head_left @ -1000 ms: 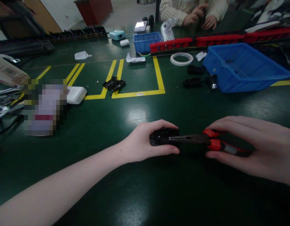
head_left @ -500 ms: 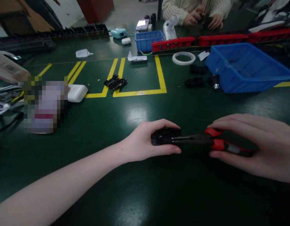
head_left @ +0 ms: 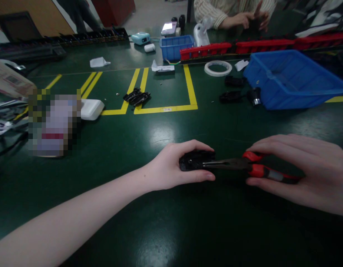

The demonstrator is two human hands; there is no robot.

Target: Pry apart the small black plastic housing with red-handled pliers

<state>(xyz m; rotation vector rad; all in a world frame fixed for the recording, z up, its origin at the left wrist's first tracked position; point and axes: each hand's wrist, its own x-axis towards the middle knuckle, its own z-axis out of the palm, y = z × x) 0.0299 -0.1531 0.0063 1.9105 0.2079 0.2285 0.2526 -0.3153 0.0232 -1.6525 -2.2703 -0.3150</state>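
Note:
My left hand (head_left: 174, 165) is closed around a small black plastic part (head_left: 189, 162), thumb along its near side and fingers along its far side. In my right hand (head_left: 304, 170) is a pair of long-nose pliers (head_left: 238, 163) with red and black handles. Their slim jaws point left and reach onto the black part between my left thumb and fingers. Whether the tips grip a piece of it, I cannot tell. Both hands are just above the green table (head_left: 118, 230).
Several black pieces (head_left: 136, 97) lie by the yellow tape lines. Black parts (head_left: 231, 96), a tape roll (head_left: 218, 68) and a large blue bin (head_left: 293, 81) are at the right. A white case (head_left: 91, 109) sits left. Across the table, a person's hands (head_left: 243, 20) are at work.
My hands, the black part and the pliers look almost unchanged. The hands of the person across the table have changed pose, and the standing person's legs at the back left have shifted.

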